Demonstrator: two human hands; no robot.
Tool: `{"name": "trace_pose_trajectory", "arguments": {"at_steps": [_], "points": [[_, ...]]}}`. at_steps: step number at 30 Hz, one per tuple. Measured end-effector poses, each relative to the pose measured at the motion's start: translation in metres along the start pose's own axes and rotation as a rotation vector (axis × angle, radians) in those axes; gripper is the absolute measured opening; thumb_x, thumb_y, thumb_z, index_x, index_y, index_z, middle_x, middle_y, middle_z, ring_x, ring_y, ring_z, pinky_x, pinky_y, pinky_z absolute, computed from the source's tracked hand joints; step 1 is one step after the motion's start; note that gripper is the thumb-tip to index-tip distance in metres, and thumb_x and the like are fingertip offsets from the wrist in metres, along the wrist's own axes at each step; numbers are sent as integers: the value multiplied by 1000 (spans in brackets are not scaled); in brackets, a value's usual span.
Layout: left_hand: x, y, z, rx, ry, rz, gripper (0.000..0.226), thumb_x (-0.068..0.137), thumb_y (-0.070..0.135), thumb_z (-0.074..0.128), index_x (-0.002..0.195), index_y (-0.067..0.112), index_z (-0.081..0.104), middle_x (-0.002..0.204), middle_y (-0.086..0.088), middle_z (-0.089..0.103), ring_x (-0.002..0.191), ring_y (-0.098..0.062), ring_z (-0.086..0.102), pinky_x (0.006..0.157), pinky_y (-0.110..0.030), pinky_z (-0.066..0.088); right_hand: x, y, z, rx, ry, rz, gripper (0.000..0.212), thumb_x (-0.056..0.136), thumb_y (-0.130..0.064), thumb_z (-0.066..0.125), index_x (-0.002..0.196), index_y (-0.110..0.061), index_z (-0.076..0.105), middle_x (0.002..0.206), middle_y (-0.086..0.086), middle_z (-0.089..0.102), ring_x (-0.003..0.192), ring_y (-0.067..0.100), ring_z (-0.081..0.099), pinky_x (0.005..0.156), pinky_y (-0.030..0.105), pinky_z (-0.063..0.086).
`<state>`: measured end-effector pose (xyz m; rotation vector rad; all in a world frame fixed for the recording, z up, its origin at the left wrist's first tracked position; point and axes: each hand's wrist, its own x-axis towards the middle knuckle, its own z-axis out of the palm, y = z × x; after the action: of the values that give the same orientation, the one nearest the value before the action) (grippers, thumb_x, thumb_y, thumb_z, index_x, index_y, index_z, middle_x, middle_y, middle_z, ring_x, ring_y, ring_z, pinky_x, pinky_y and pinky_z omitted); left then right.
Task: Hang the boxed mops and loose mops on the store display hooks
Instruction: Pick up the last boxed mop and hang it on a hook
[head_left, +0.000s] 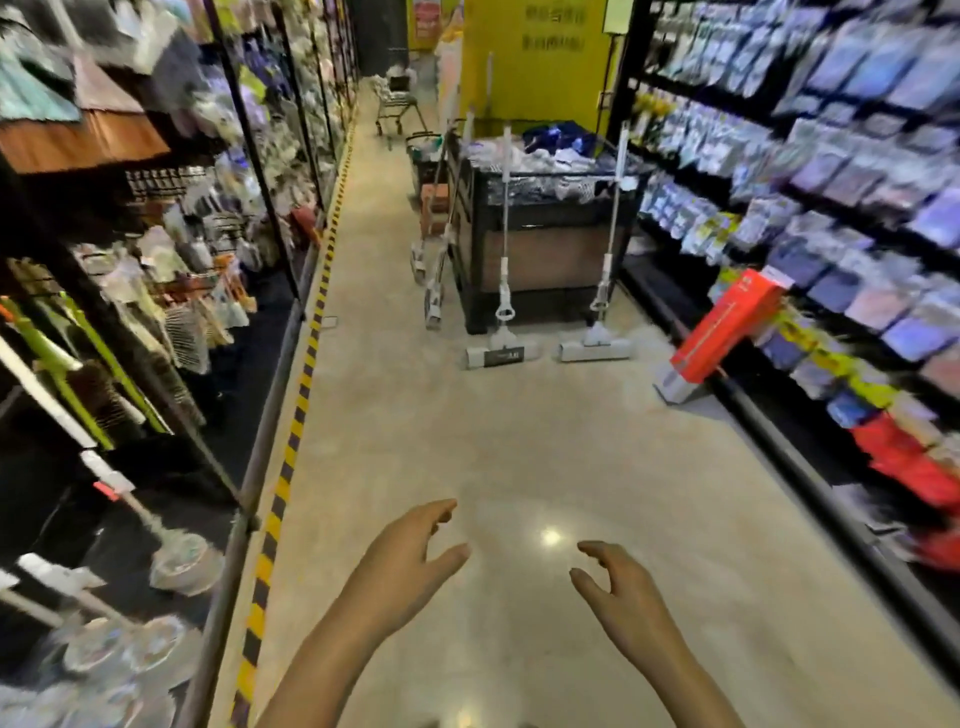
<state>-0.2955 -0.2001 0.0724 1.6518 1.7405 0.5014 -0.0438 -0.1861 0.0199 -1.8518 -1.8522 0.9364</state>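
Both hands, left (405, 558) & right (618, 584), hanging loose, gripping nothing; loose mops (501, 353) leaning on bin mid-frame, red box (727, 327) at right shelf — hanging prob. mostly left

Hands: left hand (410, 556) and right hand (621, 584) hover empty, fingers loosely curled.
Mops: two grey flat-headed loose mops (501, 353) (597, 345) lean on black bin (540, 249).
Box: red boxed mop (727, 327) leans against right shelf (831, 234).
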Motion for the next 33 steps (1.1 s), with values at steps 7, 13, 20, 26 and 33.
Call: {"name": "trace_pose_trajectory", "arguments": {"at_steps": [7,13,20,26,33], "points": [[102,-14,-2,-139,-80,-154,49,89,31,64,135,23,49,123,5,60,108,-10,55,89,-24,41,95,2,-31,184,45,55,36,94,-30,55,129,-23,53,126,-13,54,116,3,48,90,19,36],[244,-3,-27,-157,-89,-142,42,88,25,66,129,18,55,113,3,64,104,-15,59,88,-27,41,206,-8,-69,328,159,120,30,93,-23,57,124,-21,57,118,-11,59,109,6,53,89,19,36],[425,77,-18,-94,-259,51,42,89,25,64,130,19,55,117,2,63,107,-15,59,88,-24,41,307,20,-117,423,308,271,28,93,-24,57,121,-24,59,116,-13,60,110,4,55,79,8,36],[545,178,30,-65,-396,213,44,90,27,62,132,19,52,124,3,60,110,-11,56,88,-20,39,384,75,-170,447,422,401,23,91,-20,61,114,-22,62,115,-6,64,108,11,59,87,23,42],[674,271,67,-91,-413,242,43,91,27,62,132,22,51,121,6,60,106,-8,56,81,-16,39,506,135,-255,470,465,401,21,90,-14,61,110,-19,64,113,-4,65,105,14,60,83,21,42]]}}
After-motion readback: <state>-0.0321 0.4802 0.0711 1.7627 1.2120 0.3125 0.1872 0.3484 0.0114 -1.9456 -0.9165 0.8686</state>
